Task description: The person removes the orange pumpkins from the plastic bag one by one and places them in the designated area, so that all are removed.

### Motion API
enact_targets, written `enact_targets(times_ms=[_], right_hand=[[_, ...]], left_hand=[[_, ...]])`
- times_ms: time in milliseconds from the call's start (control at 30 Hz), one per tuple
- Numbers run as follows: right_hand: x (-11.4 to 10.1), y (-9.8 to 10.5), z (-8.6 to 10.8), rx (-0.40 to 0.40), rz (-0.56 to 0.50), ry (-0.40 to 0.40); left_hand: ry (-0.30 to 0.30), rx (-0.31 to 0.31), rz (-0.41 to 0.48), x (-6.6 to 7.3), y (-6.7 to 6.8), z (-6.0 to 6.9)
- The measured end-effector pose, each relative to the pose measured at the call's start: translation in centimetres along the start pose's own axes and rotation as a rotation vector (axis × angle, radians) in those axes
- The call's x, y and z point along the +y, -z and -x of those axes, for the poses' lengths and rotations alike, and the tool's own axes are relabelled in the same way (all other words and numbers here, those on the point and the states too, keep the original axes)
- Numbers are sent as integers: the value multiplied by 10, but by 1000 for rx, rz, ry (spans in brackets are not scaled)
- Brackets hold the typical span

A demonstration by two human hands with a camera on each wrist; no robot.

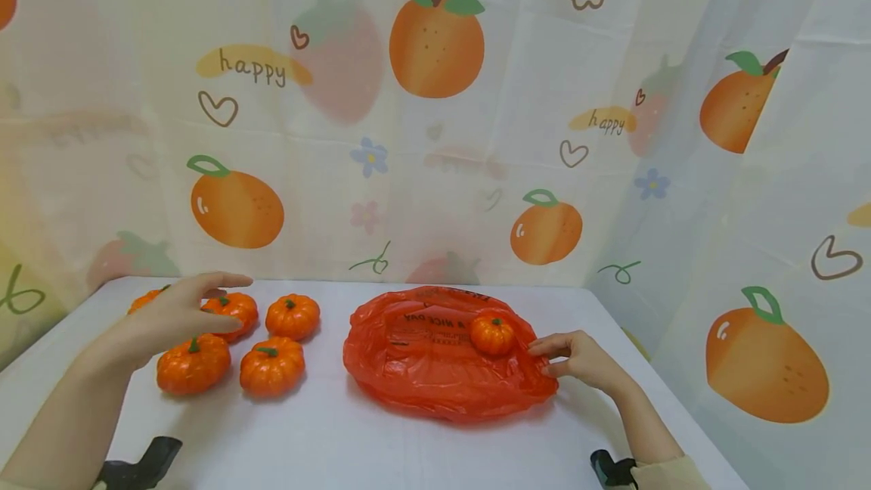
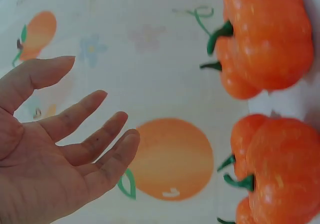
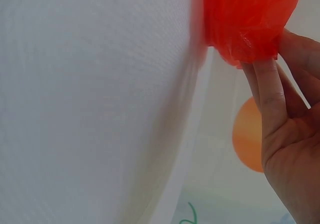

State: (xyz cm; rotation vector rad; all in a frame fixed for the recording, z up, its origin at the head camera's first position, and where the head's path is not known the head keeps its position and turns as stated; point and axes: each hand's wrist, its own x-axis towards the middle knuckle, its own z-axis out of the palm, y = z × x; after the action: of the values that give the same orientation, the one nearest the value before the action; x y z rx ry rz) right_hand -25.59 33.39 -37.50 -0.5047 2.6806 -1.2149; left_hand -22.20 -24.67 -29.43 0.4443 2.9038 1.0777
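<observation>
A red plastic bag [image 1: 435, 392] with dark printing lies spread on the white table, and one small orange pumpkin [image 1: 493, 333] sits on its right part. My right hand [image 1: 587, 360] pinches the bag's right edge between thumb and fingers; in the right wrist view the red plastic [image 3: 250, 24] meets the fingertips. On the left, my left hand [image 1: 173, 314] hovers over a group of small pumpkins [image 1: 272, 367] with green stems, partly hiding some. Its fingers are spread and relaxed in the left wrist view, apart from the pumpkins [image 2: 272, 39], with nothing in the palm.
A white cloth covers the table [image 1: 320, 437], whose right edge runs beside my right forearm. Behind it hangs a pale curtain [image 1: 463, 180] printed with oranges, hearts and flowers. Black straps [image 1: 143, 465] sit at both wrists.
</observation>
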Motion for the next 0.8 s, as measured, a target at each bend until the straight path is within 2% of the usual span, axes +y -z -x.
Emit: enact_targets(times_ms=[200,267,467,700,800], right_hand=[[1,1,0,-1,1,8],[1,1,-1,-1,0,8],[2,0,-1,-3,-9,7],[0,0,0,5,-20,-1],[0,0,0,4,-27,-11]], left_hand=[[-14,-70,56,28,-21,-6],[14,-98,87,37,-27,-7],[33,-152,131,59,-47,-14],[-8,-204,206,72,-78,-26],[21,-238,278,76,-92,-29]])
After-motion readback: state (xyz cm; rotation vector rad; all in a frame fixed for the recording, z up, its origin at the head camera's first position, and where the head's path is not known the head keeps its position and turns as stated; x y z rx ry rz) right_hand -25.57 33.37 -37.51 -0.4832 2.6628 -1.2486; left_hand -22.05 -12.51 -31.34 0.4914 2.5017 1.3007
